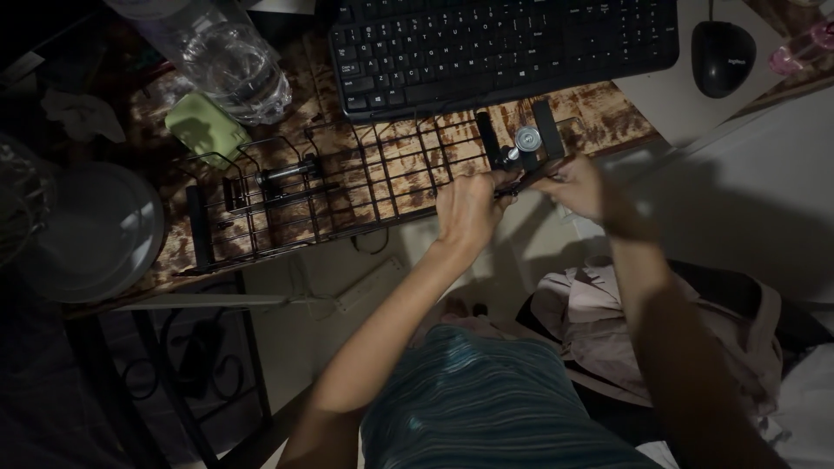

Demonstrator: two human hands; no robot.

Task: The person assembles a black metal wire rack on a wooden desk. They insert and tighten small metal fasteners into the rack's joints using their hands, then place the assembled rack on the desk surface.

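The black wire rack (pixel 347 187) lies along the desk's (pixel 599 117) front edge, just below the keyboard (pixel 499 48). Your left hand (pixel 469 208) closes around its right end by the clamp knob (pixel 526 139); your right hand (pixel 578 187) pinches there too. Left of the keyboard stands a water bottle (pixel 230 61).
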